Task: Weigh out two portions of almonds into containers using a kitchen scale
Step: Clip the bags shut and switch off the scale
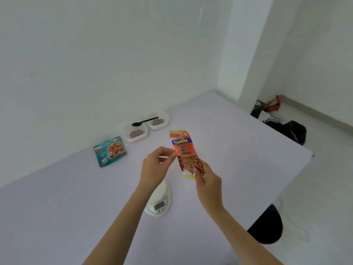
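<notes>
Almond packet point(186, 155), likely light and slippery: left hand point(154, 165) pinches 9 o'clock edge, right hand point(208, 180) clamps 6 o'clock end.

bright, even light | soft blur — faint shadows | wide-angle edge bending

The narrow orange-red foil almond packet point(184, 150) is showing a blue band with yellow lettering. The teal flat pouch point(109, 151) is displaying printed brown almonds. The black plastic spoon point(144, 121) is contrasting with two white plastic containers point(133, 140) on the pale lilac bench point(57, 207).
</notes>
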